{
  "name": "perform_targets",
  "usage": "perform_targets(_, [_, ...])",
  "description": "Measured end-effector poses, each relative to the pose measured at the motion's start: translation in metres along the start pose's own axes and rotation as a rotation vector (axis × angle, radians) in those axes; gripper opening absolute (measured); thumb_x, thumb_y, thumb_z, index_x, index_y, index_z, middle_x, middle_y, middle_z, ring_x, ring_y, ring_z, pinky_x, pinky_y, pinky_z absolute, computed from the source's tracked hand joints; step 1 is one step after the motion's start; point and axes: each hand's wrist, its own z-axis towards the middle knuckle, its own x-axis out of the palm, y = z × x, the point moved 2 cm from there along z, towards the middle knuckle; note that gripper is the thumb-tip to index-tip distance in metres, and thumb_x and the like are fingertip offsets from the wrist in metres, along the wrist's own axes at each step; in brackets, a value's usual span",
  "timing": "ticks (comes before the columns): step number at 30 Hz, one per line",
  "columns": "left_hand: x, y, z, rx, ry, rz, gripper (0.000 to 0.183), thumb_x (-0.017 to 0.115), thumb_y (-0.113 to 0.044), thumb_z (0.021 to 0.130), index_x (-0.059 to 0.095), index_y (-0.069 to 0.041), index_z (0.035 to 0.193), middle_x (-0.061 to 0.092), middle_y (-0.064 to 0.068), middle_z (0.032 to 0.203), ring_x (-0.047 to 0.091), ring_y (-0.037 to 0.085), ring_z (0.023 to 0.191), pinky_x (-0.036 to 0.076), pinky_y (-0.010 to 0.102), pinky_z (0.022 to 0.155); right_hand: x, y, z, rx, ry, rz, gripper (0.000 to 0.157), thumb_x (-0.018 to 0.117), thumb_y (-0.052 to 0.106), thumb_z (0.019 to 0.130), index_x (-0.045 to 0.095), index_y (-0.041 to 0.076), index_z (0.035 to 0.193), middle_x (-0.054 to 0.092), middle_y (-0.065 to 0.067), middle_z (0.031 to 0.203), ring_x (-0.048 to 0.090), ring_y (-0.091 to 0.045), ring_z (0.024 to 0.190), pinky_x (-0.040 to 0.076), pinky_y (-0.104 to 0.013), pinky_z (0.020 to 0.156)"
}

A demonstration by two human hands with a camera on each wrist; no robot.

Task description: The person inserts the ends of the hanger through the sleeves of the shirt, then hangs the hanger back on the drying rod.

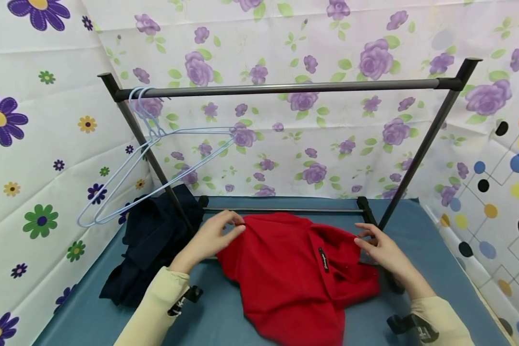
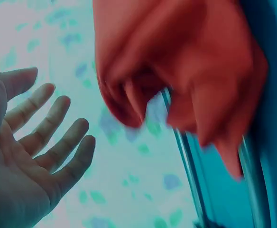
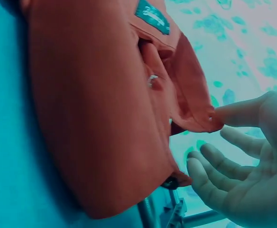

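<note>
One red garment lies rumpled on the blue table, in front of the lower bar of a metal clothes rack, with a small black label showing on its right half. The left hand is at the garment's upper left edge; the left wrist view shows its fingers parted and gently bent, the palm bare, with a gap between it and the cloth, so it grips nothing. The right hand is at the opposite edge, thumb and fingers apart and the fingers loosely curved; in the right wrist view the thumb tip touches a corner of the cloth, while the other fingers do not close round it. Pale yellow sleeves cover both forearms, and a black strap crosses each one near the wrist. To the left, a dark navy cloth sits heaped on the table by the rack's left post. Above it, two light blue hangers hang close together at the left end of the rack's top bar. Behind everything stands a white sheet printed with purple roses.
</note>
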Motion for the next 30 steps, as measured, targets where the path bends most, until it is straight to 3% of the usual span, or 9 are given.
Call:
perform_targets(6, [0.031, -0.041, -0.011, 0.1, 0.134, 0.043, 0.028, 0.063, -0.044, 0.099, 0.067, -0.02, 0.11, 0.062, -0.006, 0.105, 0.057, 0.011, 0.095, 0.051, 0.033, 0.081, 0.003, 0.01, 0.013, -0.036, -0.028, 0.024, 0.054, 0.059, 0.034, 0.103, 0.044, 0.011, 0.15, 0.054, -0.023, 0.133, 0.057, -0.041, 0.116, 0.053, -0.047, 0.085])
perform_targets(12, [0.063, -0.064, -0.021, 0.136, 0.311, 0.038, 0.034, 0.061, -0.051, 0.098, 0.067, -0.023, 0.116, 0.061, -0.008, 0.109, 0.055, 0.008, 0.096, 0.05, 0.023, 0.075, 0.013, 0.011, 0.025, -0.076, 0.014, 0.019, 0.055, 0.058, 0.038, 0.104, 0.043, 0.014, 0.151, 0.05, -0.021, 0.142, 0.049, -0.042, 0.128, 0.047, -0.059, 0.096])
perform_targets(19, [0.095, -0.078, -0.033, 0.219, 0.473, 0.067, 0.043, 0.062, -0.057, 0.095, 0.063, -0.026, 0.126, 0.059, -0.01, 0.118, 0.05, 0.001, 0.102, 0.049, 0.019, 0.079, 0.03, 0.009, 0.037, -0.17, 0.139, 0.044, 0.052, 0.06, 0.025, 0.103, 0.043, 0.011, 0.151, 0.047, -0.022, 0.146, 0.046, -0.043, 0.132, 0.043, -0.059, 0.101])
perform_targets(24, [0.113, -0.082, -0.041, 0.262, 0.612, 0.088, 0.059, 0.062, -0.063, 0.092, 0.055, -0.028, 0.14, 0.055, -0.01, 0.126, 0.048, 0.0, 0.107, 0.047, 0.021, 0.087, 0.045, 0.004, 0.044, -0.137, 0.207, 0.038, 0.057, 0.065, 0.022, 0.1, 0.043, 0.015, 0.152, 0.05, -0.019, 0.145, 0.053, -0.037, 0.125, 0.046, -0.054, 0.097])
perform_targets(27, [0.12, -0.085, -0.043, 0.306, 0.644, 0.16, 0.063, 0.065, -0.061, 0.09, 0.052, -0.029, 0.143, 0.053, -0.011, 0.125, 0.046, 0.0, 0.107, 0.045, 0.021, 0.085, 0.053, 0.002, 0.046, -0.101, 0.231, 0.01, 0.06, 0.066, 0.032, 0.099, 0.043, 0.018, 0.152, 0.053, -0.017, 0.141, 0.057, -0.032, 0.119, 0.048, -0.051, 0.093])
perform_targets(30, [0.126, -0.085, -0.043, 0.336, 0.635, 0.246, 0.063, 0.07, -0.057, 0.089, 0.051, -0.031, 0.143, 0.051, -0.011, 0.123, 0.045, 0.001, 0.105, 0.043, 0.022, 0.082, 0.059, 0.0, 0.047, -0.081, 0.245, 0.0, 0.06, 0.066, 0.035, 0.098, 0.044, 0.02, 0.152, 0.055, -0.015, 0.14, 0.057, -0.029, 0.118, 0.047, -0.049, 0.093])
